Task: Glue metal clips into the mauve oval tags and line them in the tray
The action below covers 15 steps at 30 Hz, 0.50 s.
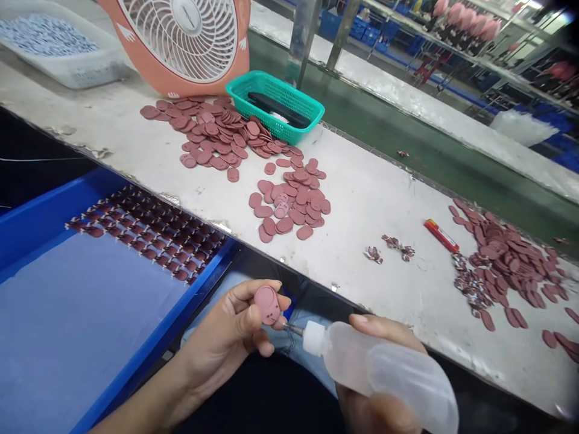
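Observation:
Pinched between the thumb and fingers of my left hand is a flat pinkish-brown oval piece with small holes near its lower end. My right hand is wrapped round a translucent squeeze bottle with a white cap. The bottle's thin metal tip points left, at the lower edge of the oval piece; whether it touches I cannot tell. Beyond both hands, a pile of similar oval pieces lies on the white table.
A blue tray at the left holds rows of small dark-red parts. Behind stand an orange fan, a green basket and a white tub. At the right lie more oval pieces, small shiny parts and a red packet.

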Tool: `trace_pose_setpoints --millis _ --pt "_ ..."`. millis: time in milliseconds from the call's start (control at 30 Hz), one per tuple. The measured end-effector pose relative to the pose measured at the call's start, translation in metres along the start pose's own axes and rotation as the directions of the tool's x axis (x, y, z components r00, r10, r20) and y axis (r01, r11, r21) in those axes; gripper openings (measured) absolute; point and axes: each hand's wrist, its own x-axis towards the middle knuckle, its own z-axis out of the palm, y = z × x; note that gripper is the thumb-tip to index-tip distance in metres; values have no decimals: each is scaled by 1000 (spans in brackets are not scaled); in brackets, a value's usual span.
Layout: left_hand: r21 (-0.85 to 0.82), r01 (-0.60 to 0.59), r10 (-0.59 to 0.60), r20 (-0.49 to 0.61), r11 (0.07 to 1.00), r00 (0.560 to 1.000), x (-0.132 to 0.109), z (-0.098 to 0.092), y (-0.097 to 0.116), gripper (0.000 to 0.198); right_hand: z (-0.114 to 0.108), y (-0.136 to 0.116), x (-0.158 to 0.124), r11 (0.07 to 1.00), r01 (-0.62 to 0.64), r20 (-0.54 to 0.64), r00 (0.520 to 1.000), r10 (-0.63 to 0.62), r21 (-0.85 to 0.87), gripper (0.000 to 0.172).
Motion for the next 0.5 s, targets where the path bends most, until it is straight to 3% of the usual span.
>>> trace_pose_setpoints --millis 167,500 --pt "7 -20 20 6 1000 1000 0 -2 -2 36 23 -2 6 991 95 -145 986 -82 91 41" --pt "31 6 -7 48 1000 999 -3 -2 2 31 17 1 7 992 84 -59 995 -79 98 39"
